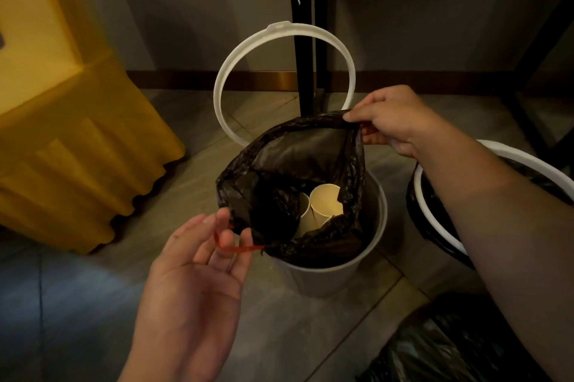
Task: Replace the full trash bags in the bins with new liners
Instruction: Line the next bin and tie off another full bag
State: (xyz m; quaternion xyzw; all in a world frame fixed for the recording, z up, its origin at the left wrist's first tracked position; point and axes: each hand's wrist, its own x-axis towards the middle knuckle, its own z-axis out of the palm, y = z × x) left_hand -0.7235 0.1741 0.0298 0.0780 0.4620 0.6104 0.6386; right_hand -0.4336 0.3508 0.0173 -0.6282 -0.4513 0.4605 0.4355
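The right hand (394,119) pinches the rim of the crinkled black plastic trash bag (279,158) in the round white plastic bin (326,279) on the floor. The left hand (198,260), fingers loose, hooks its thin red drawstring (239,248). It would be best to lift both sides evenly.

The light was dim and warm, with a yellow-brown cast over everything. The strongest light fell from the upper left, where the yellow cloth (71,139) glowed and its top was close to washed out. A broad soft shadow lay across the grey wall (186,27). Inside the black trash bag (279,164) the paper cups (326,201) were the one bright spot, and the plastic folds gave a faint sheen. A cooler bluish patch lay on the floor (77,288) at lower left. Upright lines leaned toward the edges, as in the frame leg (540,49) at right. The corners were dark, and the dark bag (450,350) at lower right was murky and grainy
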